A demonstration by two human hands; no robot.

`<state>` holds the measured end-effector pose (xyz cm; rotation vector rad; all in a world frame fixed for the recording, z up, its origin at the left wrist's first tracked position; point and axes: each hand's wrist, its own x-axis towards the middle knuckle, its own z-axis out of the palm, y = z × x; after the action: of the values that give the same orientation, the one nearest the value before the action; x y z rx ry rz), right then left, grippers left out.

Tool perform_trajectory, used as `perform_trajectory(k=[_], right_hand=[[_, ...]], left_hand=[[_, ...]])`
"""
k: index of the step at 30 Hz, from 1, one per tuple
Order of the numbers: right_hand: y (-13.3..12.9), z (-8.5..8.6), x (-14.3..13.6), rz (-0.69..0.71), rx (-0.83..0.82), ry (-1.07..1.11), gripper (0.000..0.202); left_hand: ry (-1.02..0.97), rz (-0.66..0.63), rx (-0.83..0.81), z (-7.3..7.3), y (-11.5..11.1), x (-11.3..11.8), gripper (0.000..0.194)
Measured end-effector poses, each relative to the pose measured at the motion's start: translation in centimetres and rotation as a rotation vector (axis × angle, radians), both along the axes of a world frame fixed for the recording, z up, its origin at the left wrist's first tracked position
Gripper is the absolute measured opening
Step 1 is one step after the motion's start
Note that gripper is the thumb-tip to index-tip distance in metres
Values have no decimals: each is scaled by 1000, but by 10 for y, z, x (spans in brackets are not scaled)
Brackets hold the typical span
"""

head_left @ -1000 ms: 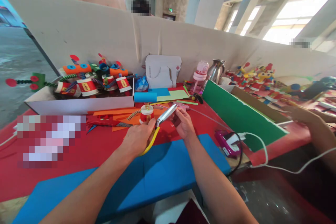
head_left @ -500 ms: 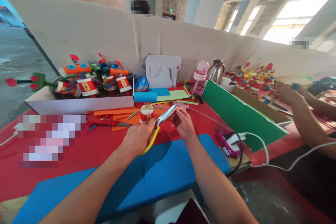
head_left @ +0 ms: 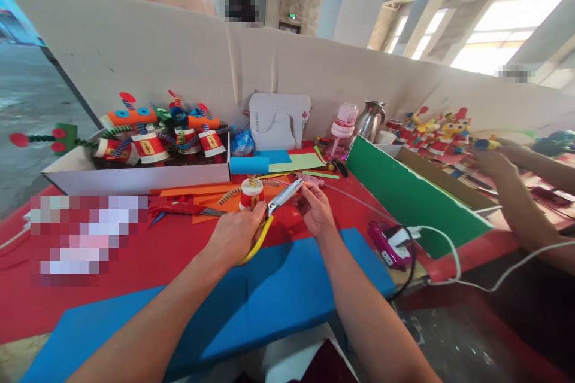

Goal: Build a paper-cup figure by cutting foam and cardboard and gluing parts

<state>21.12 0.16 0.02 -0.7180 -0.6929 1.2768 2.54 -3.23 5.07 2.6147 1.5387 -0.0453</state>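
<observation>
My left hand (head_left: 238,232) is closed around the yellow handles of a pair of scissors (head_left: 283,196), whose blades point up and to the right. At the blade tips, my right hand (head_left: 317,206) is pinched, its thumb and fingertips touching or very near the metal. Whatever sits in that pinch is too small to make out. A red and white paper cup (head_left: 251,194) with a coiled paper strip on top stands just beyond my left hand. Orange paper sheets (head_left: 211,200) and a blue paper roll (head_left: 249,166) lie behind it.
A white box (head_left: 139,181) of paper-cup figures stands left. A green-sided box (head_left: 413,203), a purple device (head_left: 390,246) with cables and a steel jug (head_left: 370,121) are right. Another person's hands (head_left: 498,161) work at far right. Blue board (head_left: 287,287) lies in front.
My hands and the scissors stay almost still. At the far right, the other person's hands have shifted, showing a small blue and yellow piece more clearly.
</observation>
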Motion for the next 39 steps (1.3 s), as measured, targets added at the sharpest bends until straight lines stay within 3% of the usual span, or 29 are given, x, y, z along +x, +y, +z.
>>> perform_trajectory(k=[18, 39], right_hand=[[0, 0, 2, -24, -12, -16, 26], [-4, 5, 4, -3, 5, -185, 32]], left_hand=[[-14, -17, -1, 0, 1, -2, 31], [-37, -27, 17, -2, 4, -9, 33]])
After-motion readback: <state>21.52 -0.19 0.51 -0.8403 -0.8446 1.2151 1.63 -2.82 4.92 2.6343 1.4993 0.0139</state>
